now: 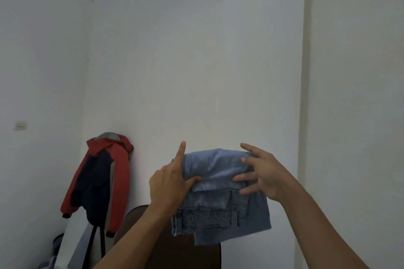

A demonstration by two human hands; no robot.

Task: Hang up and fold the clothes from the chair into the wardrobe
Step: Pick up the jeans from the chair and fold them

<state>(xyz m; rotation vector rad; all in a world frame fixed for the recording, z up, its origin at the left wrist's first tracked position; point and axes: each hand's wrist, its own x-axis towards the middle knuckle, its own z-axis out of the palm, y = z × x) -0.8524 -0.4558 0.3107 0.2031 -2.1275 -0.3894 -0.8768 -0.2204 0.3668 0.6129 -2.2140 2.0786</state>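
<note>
Two hands, left (168, 185) and right (266, 172), hold folded pale denim jeans (218, 168).

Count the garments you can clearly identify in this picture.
2: folded blue jeans, centre, gripped by the left hand, touched by the right hand; a red and navy hooded jacket hanging at left. Fabric below it may hide more.

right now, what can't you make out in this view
- Wardrobe: nowhere in the head view.
- Chair: mostly behind the jeans and left forearm; lower edge cuts it off.
- Right hand: any finger behind the jeans is hidden by the cloth.
- Jacket: what it hangs on is mostly covered by the jacket itself.
- Bundle at bottom left: dim, cut by the edge.
</note>
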